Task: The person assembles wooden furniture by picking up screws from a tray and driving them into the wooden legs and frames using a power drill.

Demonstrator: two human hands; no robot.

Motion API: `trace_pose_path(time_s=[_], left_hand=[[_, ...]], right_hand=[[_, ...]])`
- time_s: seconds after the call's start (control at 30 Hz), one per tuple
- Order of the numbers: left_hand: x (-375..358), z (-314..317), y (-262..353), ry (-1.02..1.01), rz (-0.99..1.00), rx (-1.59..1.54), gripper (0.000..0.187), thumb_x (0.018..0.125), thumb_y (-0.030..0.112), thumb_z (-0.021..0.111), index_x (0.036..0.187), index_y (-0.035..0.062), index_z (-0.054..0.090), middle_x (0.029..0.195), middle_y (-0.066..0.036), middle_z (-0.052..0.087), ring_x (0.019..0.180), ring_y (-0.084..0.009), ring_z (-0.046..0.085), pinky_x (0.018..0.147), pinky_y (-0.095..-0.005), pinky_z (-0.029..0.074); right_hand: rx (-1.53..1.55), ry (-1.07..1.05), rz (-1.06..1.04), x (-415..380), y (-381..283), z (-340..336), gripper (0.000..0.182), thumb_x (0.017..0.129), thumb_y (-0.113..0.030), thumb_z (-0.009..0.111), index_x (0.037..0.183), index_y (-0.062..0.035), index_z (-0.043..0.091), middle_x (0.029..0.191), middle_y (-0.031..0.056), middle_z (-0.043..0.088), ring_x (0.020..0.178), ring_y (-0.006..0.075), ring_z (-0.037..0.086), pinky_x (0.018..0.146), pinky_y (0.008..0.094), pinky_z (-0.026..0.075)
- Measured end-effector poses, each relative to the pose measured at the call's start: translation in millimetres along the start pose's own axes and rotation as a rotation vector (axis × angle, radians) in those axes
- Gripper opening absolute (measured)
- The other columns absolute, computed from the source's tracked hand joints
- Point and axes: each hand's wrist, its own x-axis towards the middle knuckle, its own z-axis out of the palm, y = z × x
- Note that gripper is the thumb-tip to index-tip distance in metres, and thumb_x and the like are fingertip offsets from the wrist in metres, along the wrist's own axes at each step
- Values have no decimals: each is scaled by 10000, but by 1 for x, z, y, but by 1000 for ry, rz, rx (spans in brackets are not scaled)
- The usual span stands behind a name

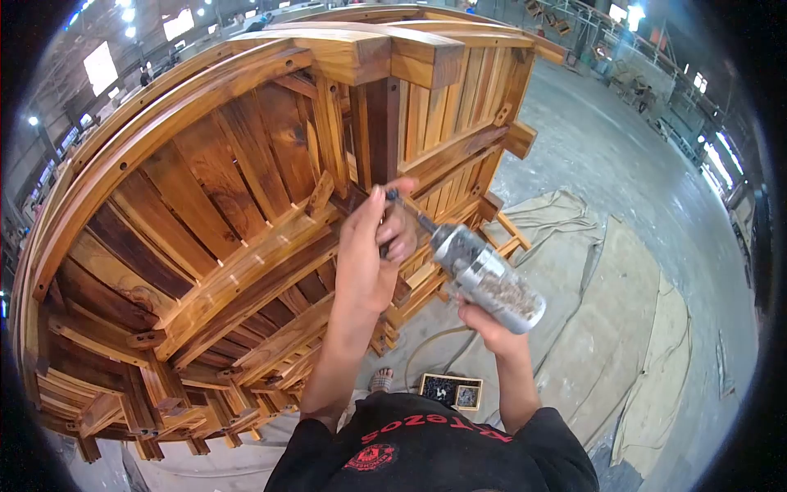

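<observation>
My right hand [490, 328] is wrapped round the lower part of a metal power driver [492, 279], whose narrow tip points up and left. Near that tip, my left hand [379, 234] has its fingers bent together around a small dark piece [392, 195] at the end of the bit. Both hands are raised in front of a large slatted wooden furniture piece [221, 172], which stands tilted so that its underside beams and braces show. What the rest of my left fingers cover is blurred.
Below lies a wooden box [452, 379] of small dark parts, beside a hose [422, 344] and my foot [381, 378]. Creased cloth sheets [574, 328] cover the floor at right. Machines and racks stand in the far background.
</observation>
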Motion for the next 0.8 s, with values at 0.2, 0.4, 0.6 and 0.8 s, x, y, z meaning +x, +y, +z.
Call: trace_pose_path(time_s=[0.2, 0.4, 0.6, 0.8], left_hand=[[42, 34, 28, -53, 173, -27, 361, 1017, 295, 414, 1141, -12, 559, 606, 74, 315, 514, -44, 318, 481, -200, 265], [73, 43, 47, -220, 239, -55, 328, 1010, 240, 406, 1155, -16, 553, 584, 70, 310, 498, -41, 298, 457, -204, 252], [77, 42, 55, -323, 179, -135, 343, 1008, 186, 385, 1259, -17, 500, 579, 65, 283, 480, -58, 307, 445, -201, 271], [76, 44, 54, -314, 173, -150, 339, 1006, 179, 388, 1272, -5, 491, 578, 65, 301, 475, -54, 307, 432, -198, 264]], right_hand=[[130, 86, -74, 52, -61, 19, 372, 623, 108, 609, 987, 30, 624, 855, 70, 632, 720, 146, 587, 619, 271, 471], [265, 42, -94, 83, -94, 20, 348, 663, 113, 611, 994, 8, 634, 881, 14, 633, 772, 98, 573, 652, 239, 452], [399, 9, -6, 95, -108, 19, 388, 640, 137, 601, 1002, -3, 629, 882, 22, 621, 745, 96, 551, 593, 236, 432], [394, 28, 4, 94, -113, 20, 395, 640, 136, 604, 1009, -4, 621, 880, 25, 617, 777, 108, 560, 627, 244, 442]])
